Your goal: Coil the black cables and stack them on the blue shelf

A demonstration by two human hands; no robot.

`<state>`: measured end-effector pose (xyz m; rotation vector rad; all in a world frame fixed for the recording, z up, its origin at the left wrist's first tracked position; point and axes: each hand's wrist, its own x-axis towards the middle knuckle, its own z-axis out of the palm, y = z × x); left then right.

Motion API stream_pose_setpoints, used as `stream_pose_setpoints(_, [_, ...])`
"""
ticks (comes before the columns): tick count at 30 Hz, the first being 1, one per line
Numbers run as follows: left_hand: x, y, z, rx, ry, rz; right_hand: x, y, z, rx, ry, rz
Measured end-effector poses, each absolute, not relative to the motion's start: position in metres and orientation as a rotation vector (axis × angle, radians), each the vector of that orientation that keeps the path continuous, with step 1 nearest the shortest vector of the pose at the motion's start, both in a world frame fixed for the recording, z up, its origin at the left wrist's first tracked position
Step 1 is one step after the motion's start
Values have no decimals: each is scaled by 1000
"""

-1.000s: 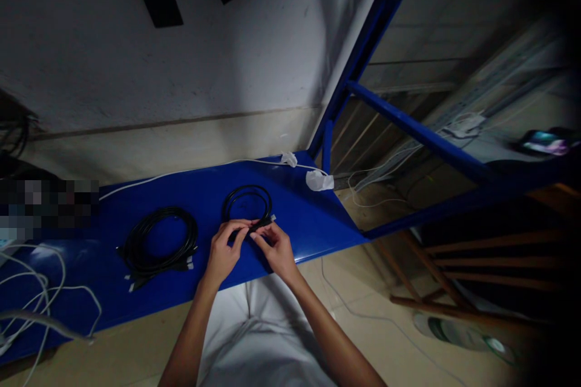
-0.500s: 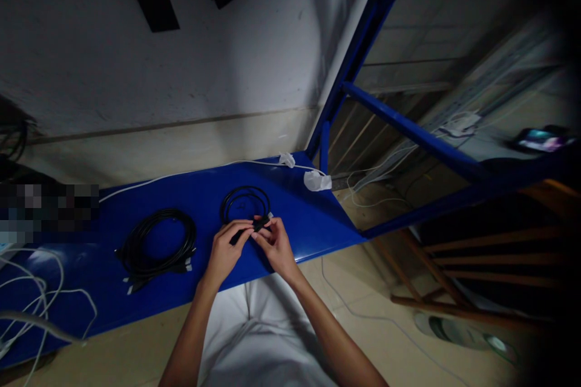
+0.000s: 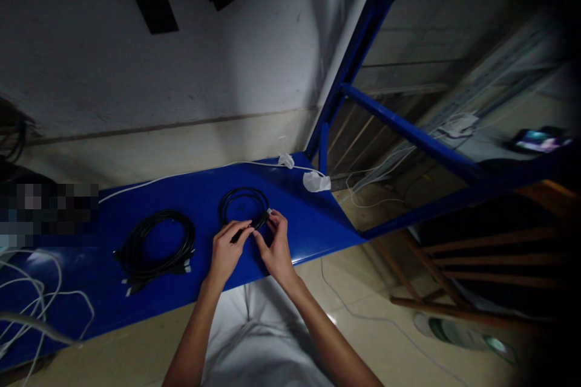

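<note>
A thin black cable (image 3: pixel 222 205) lies in a small loop on the blue tabletop (image 3: pixel 313 224), its near end raised in my hands. My left hand (image 3: pixel 224 254) pinches it between thumb and fingers. At the cable's pale-tipped connector (image 3: pixel 269 211), my right hand (image 3: pixel 278 254) has its fingertips on the plug end, with the thumb lower down. The fingers partly hide the stretch between the hands. To the left rests a thicker coil of black cable (image 3: pixel 131 248) with several light-tipped plugs.
White cables (image 3: pixel 45 296) tangle at the table's left end. Along the back edge runs a white cord (image 3: pixel 181 174), with crumpled white paper (image 3: pixel 316 181) near the right corner. A blue metal frame (image 3: pixel 408 127) rises at the right, beside a wooden chair (image 3: pixel 494 261).
My right thumb and fingers have spread further apart, exposing more of the black connector. My left hand keeps its pinch, and the large coil stays in place.
</note>
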<state>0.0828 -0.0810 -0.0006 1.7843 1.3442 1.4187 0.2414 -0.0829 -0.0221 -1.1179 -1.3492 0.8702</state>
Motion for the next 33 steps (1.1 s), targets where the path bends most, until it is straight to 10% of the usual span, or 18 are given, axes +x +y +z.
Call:
stream_pose_setpoints(5, [78, -81, -8, 1792, 1389, 1405, 253, -73, -7, -1232, -1727, 483])
stream_pose_setpoints(33, [66, -84, -17, 1854, 1499, 1319, 260, -55, -3, -1106, -1914, 733])
